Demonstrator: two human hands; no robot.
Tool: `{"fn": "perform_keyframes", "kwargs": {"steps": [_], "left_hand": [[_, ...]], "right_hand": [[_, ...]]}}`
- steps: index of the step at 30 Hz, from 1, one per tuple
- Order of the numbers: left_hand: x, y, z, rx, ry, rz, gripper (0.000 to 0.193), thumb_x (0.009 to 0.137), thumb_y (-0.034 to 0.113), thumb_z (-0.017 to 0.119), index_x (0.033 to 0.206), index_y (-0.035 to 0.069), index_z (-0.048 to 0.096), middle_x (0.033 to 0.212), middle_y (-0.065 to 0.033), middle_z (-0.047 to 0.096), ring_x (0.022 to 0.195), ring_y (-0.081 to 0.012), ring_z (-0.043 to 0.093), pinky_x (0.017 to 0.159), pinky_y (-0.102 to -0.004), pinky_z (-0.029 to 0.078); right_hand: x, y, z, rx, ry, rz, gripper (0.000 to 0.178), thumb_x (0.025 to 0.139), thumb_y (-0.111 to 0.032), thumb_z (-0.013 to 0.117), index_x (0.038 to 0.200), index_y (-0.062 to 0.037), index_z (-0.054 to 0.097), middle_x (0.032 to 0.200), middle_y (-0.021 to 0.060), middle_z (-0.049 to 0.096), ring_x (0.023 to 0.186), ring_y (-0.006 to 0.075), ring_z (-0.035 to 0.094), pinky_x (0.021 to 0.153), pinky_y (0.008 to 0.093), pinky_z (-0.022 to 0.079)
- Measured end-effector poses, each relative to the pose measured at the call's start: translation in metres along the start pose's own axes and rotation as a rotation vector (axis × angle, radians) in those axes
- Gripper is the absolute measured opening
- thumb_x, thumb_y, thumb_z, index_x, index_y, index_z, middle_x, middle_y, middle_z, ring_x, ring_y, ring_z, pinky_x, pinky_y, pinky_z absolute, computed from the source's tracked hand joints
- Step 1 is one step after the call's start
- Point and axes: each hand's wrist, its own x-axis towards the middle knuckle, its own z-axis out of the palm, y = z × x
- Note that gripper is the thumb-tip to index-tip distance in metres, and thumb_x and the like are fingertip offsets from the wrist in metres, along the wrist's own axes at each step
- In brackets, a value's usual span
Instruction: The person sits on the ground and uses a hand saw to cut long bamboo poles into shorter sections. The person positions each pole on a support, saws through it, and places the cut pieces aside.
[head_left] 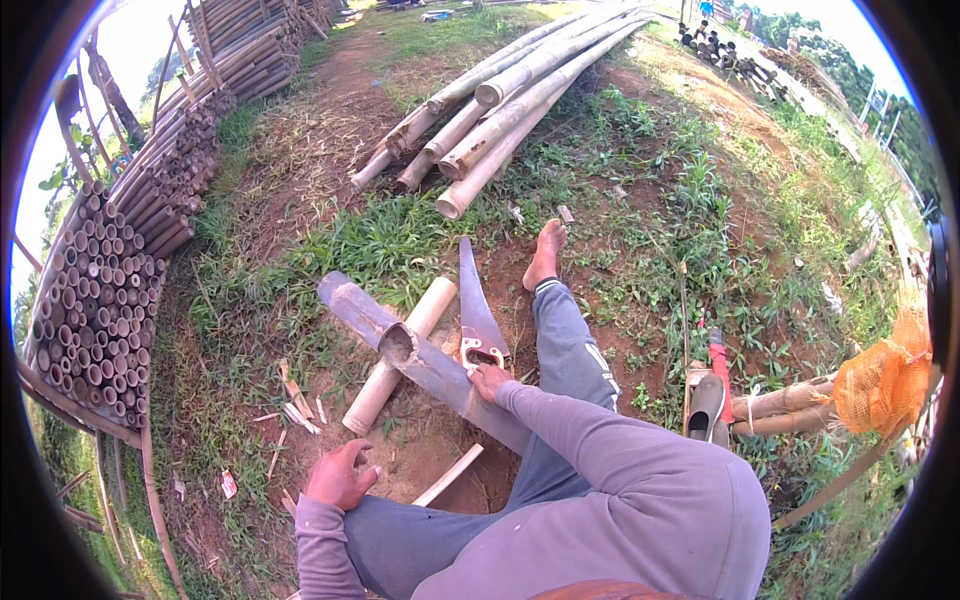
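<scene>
My right hand [489,381] is closed at the handle of a handsaw [480,308], whose blade points away from me and lies beside my right leg. My left hand [342,473] rests by my bent left knee, fingers loosely bent and apart, with nothing in it. Between my legs lies a long grey round piece [440,380] with a hollow notch in its upper side. It crosses over a pale bamboo length [385,385], which slants the other way on the ground. A narrow bamboo strip [448,475] lies near my left thigh.
Long bamboo poles [530,95] lie ahead. A big stack of cut bamboo [95,310] stands at the left. To the right are a dark shoe [706,405], a red-handled tool [719,365], and an orange mesh bag [880,370] by some poles. Splinters [297,405] litter the soil.
</scene>
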Motion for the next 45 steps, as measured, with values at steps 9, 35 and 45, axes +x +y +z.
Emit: {"fn": "perform_keyframes", "kwargs": {"steps": [9, 35, 45], "left_hand": [[0.097, 0.012, 0.007, -0.089, -0.144, 0.136, 0.050, 0.094, 0.034, 0.080, 0.137, 0.012, 0.067, 0.116, -0.0159, 0.078, 0.110, -0.0368, 0.075, 0.097, -0.0474, 0.059], [0.187, -0.007, 0.006, -0.268, -0.084, 0.175, 0.057, 0.092, 0.031, 0.083, 0.141, 0.010, 0.064, 0.118, -0.0185, 0.076, 0.109, -0.0377, 0.074, 0.095, -0.0476, 0.059], [0.201, -0.029, 0.009, -0.333, -0.168, 0.115, 0.060, 0.090, 0.024, 0.085, 0.143, 0.008, 0.063, 0.117, -0.0183, 0.076, 0.110, -0.0337, 0.075, 0.097, -0.0437, 0.059]], "right_hand": [[0.059, 0.026, 0.007, 0.015, -0.038, 0.040, 0.056, 0.107, -0.048, 0.052, 0.143, -0.0092, 0.070, 0.150, 0.0273, 0.062, 0.141, 0.0439, 0.057, 0.122, 0.0513, 0.044], [0.312, -0.201, -0.299, 0.407, 0.834, 0.156, 0.113, 0.082, -0.057, 0.087, 0.170, -0.0189, 0.029, 0.160, 0.0265, 0.040, 0.148, 0.0455, 0.047, 0.123, 0.0547, 0.042], [0.346, -0.208, -0.321, -0.041, 0.842, 0.186, 0.077, 0.091, -0.061, 0.079, 0.160, -0.0456, 0.047, 0.173, 0.0250, 0.024, 0.157, 0.0447, 0.037, 0.123, 0.0607, 0.036]]}}
